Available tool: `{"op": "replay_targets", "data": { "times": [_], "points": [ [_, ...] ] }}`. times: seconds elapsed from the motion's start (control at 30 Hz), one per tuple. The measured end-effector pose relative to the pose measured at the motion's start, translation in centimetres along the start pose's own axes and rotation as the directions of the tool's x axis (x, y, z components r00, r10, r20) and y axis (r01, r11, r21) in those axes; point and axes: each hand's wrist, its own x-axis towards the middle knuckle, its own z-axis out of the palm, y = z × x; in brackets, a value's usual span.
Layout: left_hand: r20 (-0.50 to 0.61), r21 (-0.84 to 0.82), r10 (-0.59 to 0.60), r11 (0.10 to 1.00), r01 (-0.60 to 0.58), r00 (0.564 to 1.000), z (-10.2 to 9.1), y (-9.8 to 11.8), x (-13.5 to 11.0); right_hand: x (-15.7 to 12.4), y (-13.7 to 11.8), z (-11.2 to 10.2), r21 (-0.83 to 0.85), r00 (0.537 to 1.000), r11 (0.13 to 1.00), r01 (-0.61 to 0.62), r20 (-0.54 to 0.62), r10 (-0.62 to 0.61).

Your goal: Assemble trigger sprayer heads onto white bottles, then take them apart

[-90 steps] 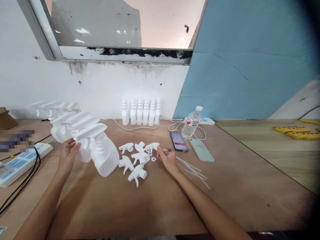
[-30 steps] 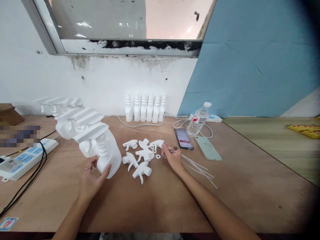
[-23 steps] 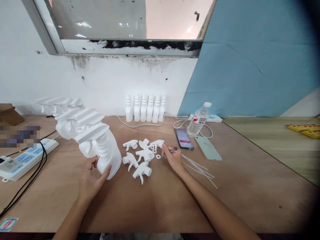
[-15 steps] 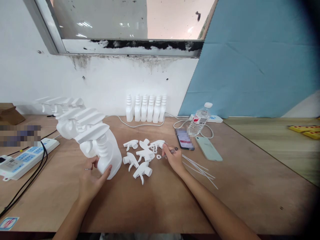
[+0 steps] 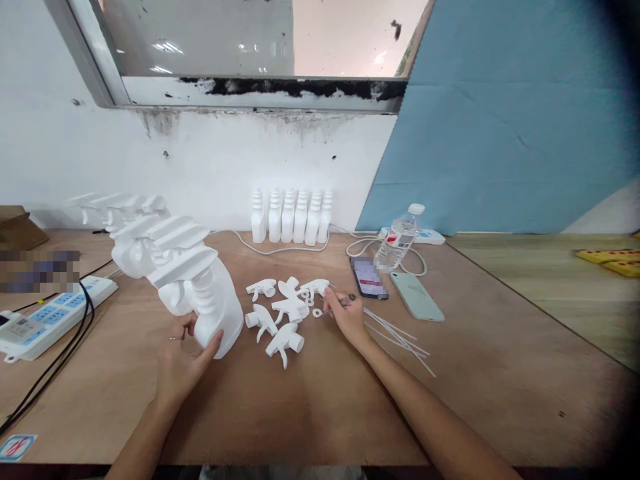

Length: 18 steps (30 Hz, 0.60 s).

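Observation:
My left hand (image 5: 183, 367) is curled round the lower part of the nearest white spray bottle (image 5: 225, 313), thumb on its right side. A white trigger head tops that bottle. Behind it, a row of similar spray bottles (image 5: 130, 250) runs back to the left. In my right hand (image 5: 347, 320) is a slim pen-like tool (image 5: 349, 300) with a dark end; its exact kind is unclear. The tool's thin tip is beside a small white ring (image 5: 317, 313). Left of this hand lie several loose white trigger heads (image 5: 286, 341), and thin white tubes (image 5: 400, 337) lie to its right.
White bottles without trigger heads (image 5: 287, 220) line the wall. A water bottle (image 5: 395, 243), a dark phone (image 5: 369, 277) and a pale green phone (image 5: 417, 297) are at the right. A power strip (image 5: 60, 317) with black cables occupies the left side.

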Motion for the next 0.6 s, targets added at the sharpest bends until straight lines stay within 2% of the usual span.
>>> {"op": "replay_targets", "data": {
  "times": [0.6],
  "points": [
    [0.005, 0.011, 0.028, 1.000, -0.028, 1.000, 0.07, -0.15, -0.02, -0.08, 0.25, 0.05, -0.007, 1.000, 1.000, 0.005, 0.015, -0.005]
  ]
}}
